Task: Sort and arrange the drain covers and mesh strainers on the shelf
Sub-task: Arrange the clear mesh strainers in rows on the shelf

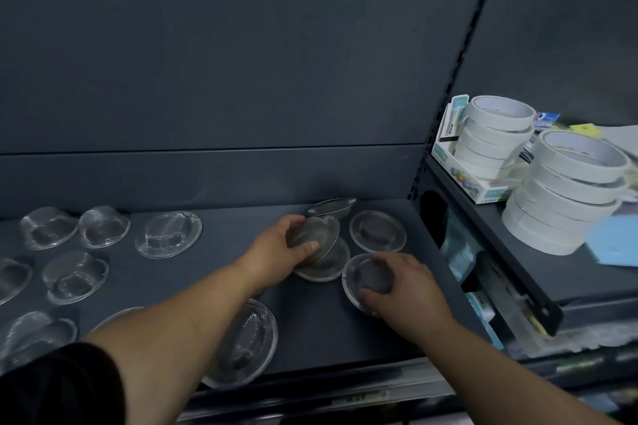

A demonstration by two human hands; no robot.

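Strainers (168,235) across shelf (241,222), left hand (276,248) gripping one, right hand (405,286) another

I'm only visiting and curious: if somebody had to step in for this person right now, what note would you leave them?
Left hand: grips a small strainer, tilted, over a second strainer lying on the shelf.
Right hand: grips a flat strainer near the shelf's right end.
Done: domed strainers seem laid out in rows on the left.
Left: the cluster by the hands, with two more strainers behind, looks unsorted.
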